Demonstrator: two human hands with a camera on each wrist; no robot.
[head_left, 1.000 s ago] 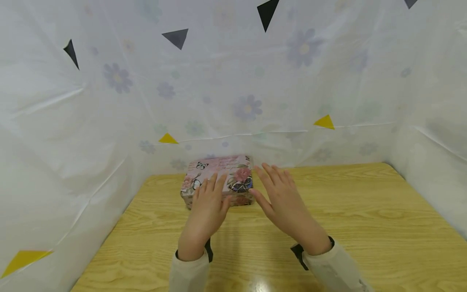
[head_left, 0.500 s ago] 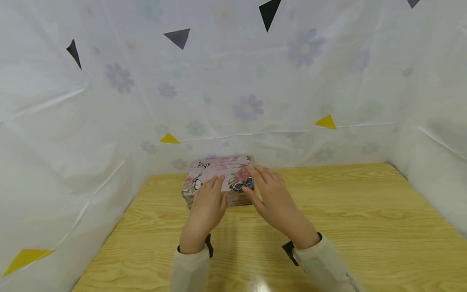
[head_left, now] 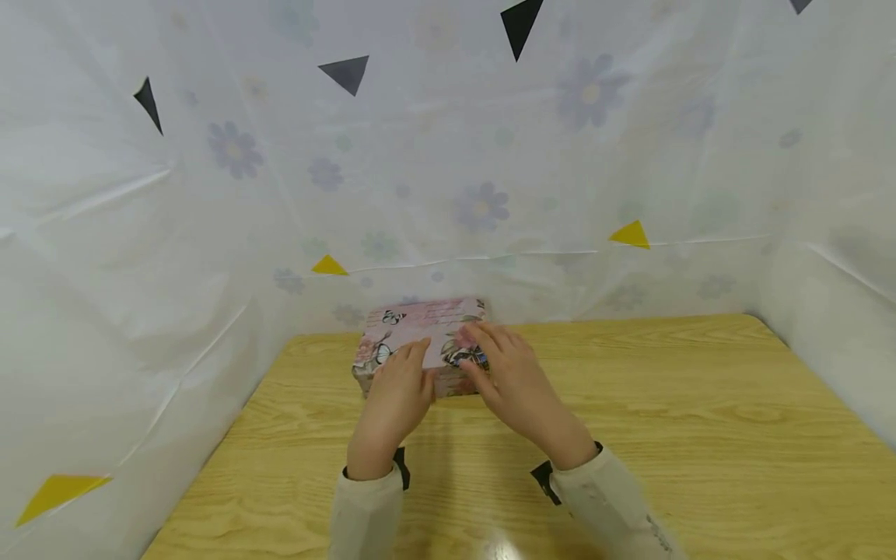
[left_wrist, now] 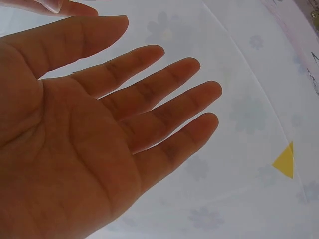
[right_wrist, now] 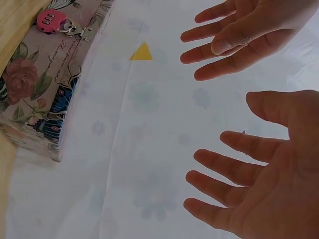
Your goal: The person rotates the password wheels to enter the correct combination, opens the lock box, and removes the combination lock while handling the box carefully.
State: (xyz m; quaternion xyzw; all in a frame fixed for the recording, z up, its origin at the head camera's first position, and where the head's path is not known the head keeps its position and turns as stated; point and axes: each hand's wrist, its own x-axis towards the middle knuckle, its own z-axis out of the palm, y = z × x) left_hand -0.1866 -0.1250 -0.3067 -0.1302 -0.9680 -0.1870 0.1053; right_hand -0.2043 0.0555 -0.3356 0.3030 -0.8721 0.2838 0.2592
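A pink floral box [head_left: 413, 330] with butterflies and roses stands at the back of the wooden table. In the right wrist view a pink combination padlock [right_wrist: 51, 21] hangs at a metal clasp on the box [right_wrist: 45, 84]. My left hand [head_left: 393, 404] is held in front of the box with its fingers extended; palm and spread fingers of the left hand [left_wrist: 124, 114] hold nothing. My right hand [head_left: 518, 385], fingers also spread, is near the box's right front corner. In the right wrist view both hands are apart from the box, the right hand [right_wrist: 264, 169] below the left hand [right_wrist: 254, 35].
The wooden table [head_left: 700, 404] extends to the right of the box and towards the front. Behind it and at both sides hangs a white flower-print sheet [head_left: 448, 155] with black and yellow triangles, such as the yellow triangle [head_left: 630, 235].
My right hand has moved left, closer to my left hand and over the box's right part in the head view. My left hand has barely moved. The box stays in place.
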